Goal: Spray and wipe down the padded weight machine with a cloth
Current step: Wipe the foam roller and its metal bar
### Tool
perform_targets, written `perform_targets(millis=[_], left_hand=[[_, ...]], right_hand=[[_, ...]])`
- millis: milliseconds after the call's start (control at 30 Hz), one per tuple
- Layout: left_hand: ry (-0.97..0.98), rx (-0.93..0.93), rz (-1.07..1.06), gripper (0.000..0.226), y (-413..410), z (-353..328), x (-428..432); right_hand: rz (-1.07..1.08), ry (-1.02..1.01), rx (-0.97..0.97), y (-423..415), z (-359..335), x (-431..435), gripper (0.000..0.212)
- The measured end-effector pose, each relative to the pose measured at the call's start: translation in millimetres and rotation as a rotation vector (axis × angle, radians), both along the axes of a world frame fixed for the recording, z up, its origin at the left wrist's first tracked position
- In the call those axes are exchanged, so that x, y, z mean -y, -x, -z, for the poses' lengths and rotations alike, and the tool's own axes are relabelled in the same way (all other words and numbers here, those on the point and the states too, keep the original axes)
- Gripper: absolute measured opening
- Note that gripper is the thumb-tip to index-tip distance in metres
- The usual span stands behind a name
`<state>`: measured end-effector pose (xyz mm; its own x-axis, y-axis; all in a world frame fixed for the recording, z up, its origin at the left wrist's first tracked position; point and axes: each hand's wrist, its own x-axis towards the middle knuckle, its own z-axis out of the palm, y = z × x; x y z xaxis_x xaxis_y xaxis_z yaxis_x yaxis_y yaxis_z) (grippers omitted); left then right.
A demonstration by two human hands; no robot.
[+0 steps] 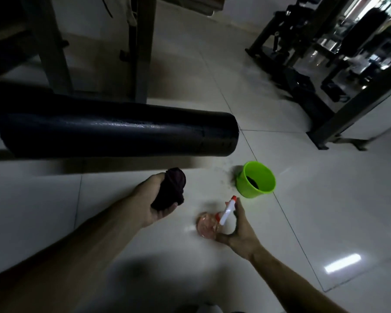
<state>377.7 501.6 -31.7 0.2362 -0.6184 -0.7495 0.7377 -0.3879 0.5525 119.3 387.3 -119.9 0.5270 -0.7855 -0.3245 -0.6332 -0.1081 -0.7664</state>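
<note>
A long black padded roller [122, 129] of the weight machine stretches across the left and middle of the view, with a wet sheen on its top. Just below it my left hand [154, 204] grips a bunched dark maroon cloth [173, 188]. To the right, my right hand [237, 229] holds a clear pinkish spray bottle [207, 227] with a white and red nozzle [228, 208], low over the floor tiles.
A bright green bucket [256, 182] stands on the white tiled floor right of the roller's end, with something dark inside. Grey machine uprights [142, 53] rise behind the roller. Another dark machine frame [321, 91] fills the upper right.
</note>
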Motion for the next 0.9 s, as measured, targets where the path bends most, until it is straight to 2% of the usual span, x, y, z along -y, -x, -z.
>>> perform_targets(millis=[100, 233, 400, 567, 667, 733, 900], left_hand=[[0.002, 0.039, -0.005, 0.031, 0, -3, -3], [-0.006, 0.074, -0.052, 0.029, -6, -7, -6], [0.011, 0.111, -0.068, 0.028, -12, -16, -8], [0.019, 0.148, -0.074, 0.031, -21, -33, -17], [0.037, 0.201, -0.084, 0.031, -39, -52, -23], [0.043, 0.248, -0.123, 0.028, -53, -65, -34], [0.028, 0.233, -0.230, 0.031, -72, -71, -94]], right_hand=[[0.144, 0.043, 0.152, -20, 16, -9, 0.076], [0.167, 0.228, -0.028, -29, 34, 0, 0.061], [0.045, 0.467, 0.032, -36, -5, -4, 0.071], [0.008, 0.542, 0.197, -52, -42, -16, 0.052], [-0.043, 0.606, 0.191, -62, -50, -22, 0.026], [-0.102, 0.638, 0.184, -69, -53, -31, 0.018], [-0.417, 0.640, 0.157, -111, -53, -72, 0.029]])
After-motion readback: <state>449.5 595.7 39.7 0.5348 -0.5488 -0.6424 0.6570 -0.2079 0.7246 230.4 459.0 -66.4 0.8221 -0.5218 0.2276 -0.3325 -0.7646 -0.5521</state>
